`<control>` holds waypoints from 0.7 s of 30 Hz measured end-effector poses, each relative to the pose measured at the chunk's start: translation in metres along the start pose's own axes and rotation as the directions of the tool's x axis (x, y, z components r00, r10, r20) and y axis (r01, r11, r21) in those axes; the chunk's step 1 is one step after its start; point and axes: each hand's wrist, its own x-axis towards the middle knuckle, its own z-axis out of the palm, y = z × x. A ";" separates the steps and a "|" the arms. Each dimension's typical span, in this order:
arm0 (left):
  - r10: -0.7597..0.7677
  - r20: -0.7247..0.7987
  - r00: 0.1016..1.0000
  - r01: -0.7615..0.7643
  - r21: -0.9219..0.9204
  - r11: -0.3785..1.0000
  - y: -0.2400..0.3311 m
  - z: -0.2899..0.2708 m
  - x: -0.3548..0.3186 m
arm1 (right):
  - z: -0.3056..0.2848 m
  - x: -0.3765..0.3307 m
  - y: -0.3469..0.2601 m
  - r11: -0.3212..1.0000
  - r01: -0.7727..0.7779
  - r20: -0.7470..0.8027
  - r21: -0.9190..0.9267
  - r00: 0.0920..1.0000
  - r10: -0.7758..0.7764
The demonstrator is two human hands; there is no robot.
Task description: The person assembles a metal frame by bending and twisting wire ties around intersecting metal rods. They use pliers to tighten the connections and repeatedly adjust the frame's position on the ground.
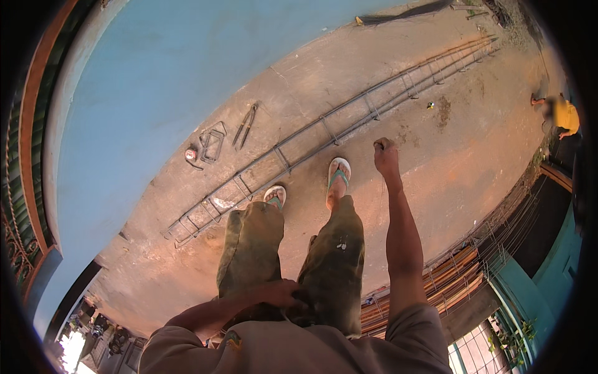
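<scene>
My right hand [385, 151] is stretched out over the concrete floor with its fingers curled closed. Something thin may be in it, but it is too small to make out. My left hand [281, 293] rests against my trousers at the upper thigh; its fingers are hard to see in the dark fold. Beyond my sandalled feet lies a long steel rebar cage [324, 128], two pairs of bars joined by square stirrups. Past it are long-handled pincers [245, 126], loose rectangular stirrups [213, 147] and a small red-and-white round item [190, 154].
A light blue wall [156, 81] runs along the far left side. Bundled long rods [448, 280] lie at the lower right, beside a teal structure [529, 293]. A person in yellow [565, 117] is at the far right. A dark bundle [405, 14] lies at the top.
</scene>
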 end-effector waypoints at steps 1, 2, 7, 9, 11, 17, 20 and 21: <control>0.132 -0.134 0.982 -0.149 -0.124 0.981 0.013 -0.036 0.022 | 0.017 0.016 0.013 1.000 -0.001 0.062 -0.011 0.998 0.002; -0.127 -0.113 0.985 0.095 -0.252 0.963 0.024 -0.075 0.050 | 0.034 0.026 0.028 1.000 -0.009 0.127 -0.026 0.992 0.012; 0.125 -0.872 0.474 0.162 0.226 0.961 -0.056 -0.286 0.259 | 0.113 0.093 0.114 0.994 0.105 0.233 0.014 0.967 -0.105; 0.407 -0.860 0.307 0.440 0.507 0.741 -0.121 -0.344 0.328 | 0.143 0.117 0.131 0.990 0.128 0.267 0.056 0.954 -0.138; 0.445 -0.818 0.364 0.464 0.574 0.675 -0.153 -0.373 0.363 | 0.160 0.129 0.138 0.995 0.077 0.301 0.057 0.949 -0.091; 0.473 -0.737 0.482 0.391 0.664 0.637 -0.179 -0.422 0.398 | 0.205 0.151 0.174 0.959 -0.074 0.260 0.275 0.966 0.000; 0.452 -0.745 0.491 0.362 0.646 0.672 -0.176 -0.425 0.387 | 0.201 0.139 0.156 0.973 -0.036 0.270 0.230 0.962 -0.028; 0.454 -0.750 0.482 0.343 0.638 0.690 -0.168 -0.425 0.385 | 0.199 0.133 0.164 0.975 -0.022 0.248 0.220 0.968 -0.035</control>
